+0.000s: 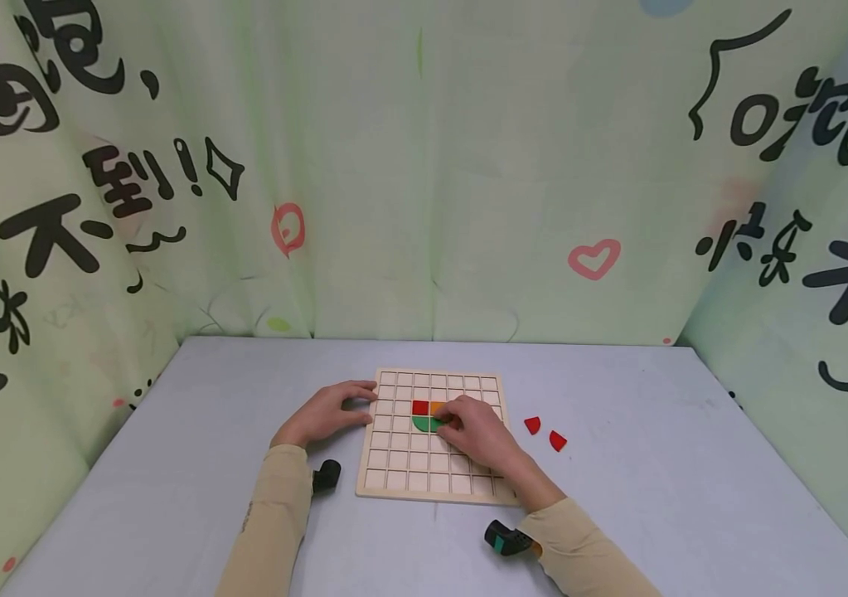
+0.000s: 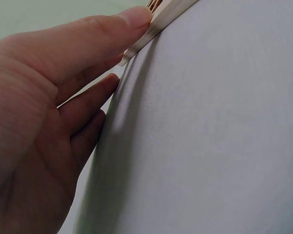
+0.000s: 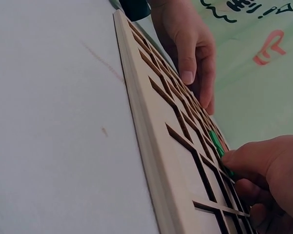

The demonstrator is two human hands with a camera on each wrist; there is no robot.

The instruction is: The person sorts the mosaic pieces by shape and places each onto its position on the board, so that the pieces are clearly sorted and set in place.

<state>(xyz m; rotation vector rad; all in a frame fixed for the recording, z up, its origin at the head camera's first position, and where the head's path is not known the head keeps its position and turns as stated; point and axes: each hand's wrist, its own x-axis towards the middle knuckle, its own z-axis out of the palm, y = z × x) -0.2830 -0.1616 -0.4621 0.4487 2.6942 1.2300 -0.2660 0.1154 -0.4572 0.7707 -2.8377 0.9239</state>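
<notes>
A square wooden grid board [image 1: 399, 461] lies flat on the table. Near its middle sit a red square tile [image 1: 419, 407], an orange tile [image 1: 436, 407] and green round-edged tiles [image 1: 421, 424], partly covered by my right hand [image 1: 477, 429]. That hand's fingers are bent over the tiles, and its thumb meets a green tile in the right wrist view; the index fingertip's contact is hidden there. My left hand [image 1: 328, 410] rests against the board's left edge with thumb and fingers extended. In the left wrist view its thumb [image 2: 136, 18] touches the rim.
Two red round-edged tiles [image 1: 532, 425] lie on the table [image 1: 640, 464] to the right of the board. A black device is on each wrist. A patterned light green curtain [image 1: 424, 166] stands behind the table and at both sides.
</notes>
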